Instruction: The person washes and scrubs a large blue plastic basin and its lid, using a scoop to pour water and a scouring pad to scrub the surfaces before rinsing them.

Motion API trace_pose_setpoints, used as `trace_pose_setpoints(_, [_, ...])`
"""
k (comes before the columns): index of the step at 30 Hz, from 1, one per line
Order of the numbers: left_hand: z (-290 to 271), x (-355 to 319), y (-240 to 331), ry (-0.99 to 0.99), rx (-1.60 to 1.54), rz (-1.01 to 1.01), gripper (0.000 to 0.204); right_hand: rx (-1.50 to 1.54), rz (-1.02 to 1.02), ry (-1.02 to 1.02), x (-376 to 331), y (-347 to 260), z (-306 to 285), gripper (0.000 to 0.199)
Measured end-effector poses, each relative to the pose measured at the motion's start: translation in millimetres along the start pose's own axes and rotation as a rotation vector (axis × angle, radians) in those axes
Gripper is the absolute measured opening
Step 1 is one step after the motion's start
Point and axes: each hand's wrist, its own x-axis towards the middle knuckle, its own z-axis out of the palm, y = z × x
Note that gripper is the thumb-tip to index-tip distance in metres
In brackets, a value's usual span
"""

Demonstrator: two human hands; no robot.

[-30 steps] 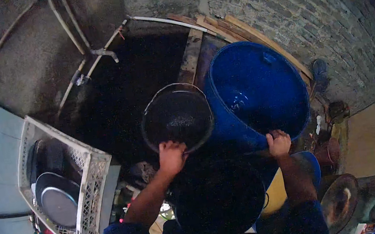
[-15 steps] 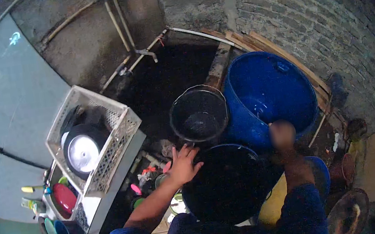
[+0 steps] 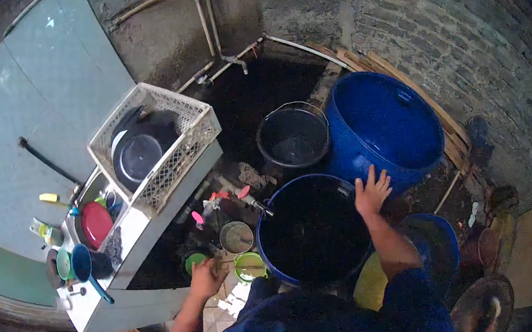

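Observation:
My right hand (image 3: pixel 370 194) is open with its fingers spread, between the big blue barrel (image 3: pixel 376 126) and the rim of a dark tub with a blue edge (image 3: pixel 268 249). Whether its fingertips touch the barrel, I cannot tell. Low on the left, my left hand (image 3: pixel 205 279) reaches down with bent fingers apart, close to a small green bowl-like thing (image 3: pixel 195 262). Beside it are a lime-green dipper (image 3: pixel 250 267) and a grey round pot (image 3: pixel 236 236). A dark bucket with a wire handle (image 3: pixel 293 137) stands behind the tub.
On the white counter (image 3: pixel 131 251) at left stand a white crate (image 3: pixel 207 123) of dark pans, a blue dipper (image 3: pixel 82 262) and a red dish (image 3: pixel 97 224). A tap with a pink handle (image 3: pixel 244 192) points at the tub. A yellow and blue container (image 3: pixel 438 237) sits right.
My left hand has moved from the tub's rim down and left toward the green bowl-like thing. My right hand has come back from the barrel's rim, fingers now spread. The view has shifted.

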Motion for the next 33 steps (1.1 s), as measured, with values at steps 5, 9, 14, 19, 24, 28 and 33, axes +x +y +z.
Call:
trace_pose_setpoints(5, [27,-29,-16,-0.028,-0.016,-0.070,0.053,0.100,-0.069,-0.184,-72,-2,-12,0.072])
trace_pose_setpoints(9, [28,-33,5,-0.089,-0.089,-0.091,0.055,0.131,-0.151,-0.208,-121,24,-21,0.071])
trace_pose_setpoints(14, [40,-46,11,-0.060,-0.116,-0.034,0.053,0.152,-0.279,-0.355,-177,44,-28,0.065])
trace_pose_setpoints(19, [41,-58,14,-0.137,-0.133,-0.024,0.052,0.150,-0.238,-0.437,-212,69,-11,0.059])
trace_pose_setpoints(24, [35,-65,11,-0.169,-0.125,-0.036,0.054,0.110,-0.310,-0.382,-228,76,-7,0.059])
trace_pose_setpoints(28, [24,-64,24,-0.265,-0.126,-0.179,0.057,0.053,-0.326,-0.403,-231,78,-10,0.057])
trace_pose_setpoints(33, [47,-76,1,-0.243,-0.171,-0.143,0.056,0.023,-0.362,-0.374,-232,74,-5,0.053])
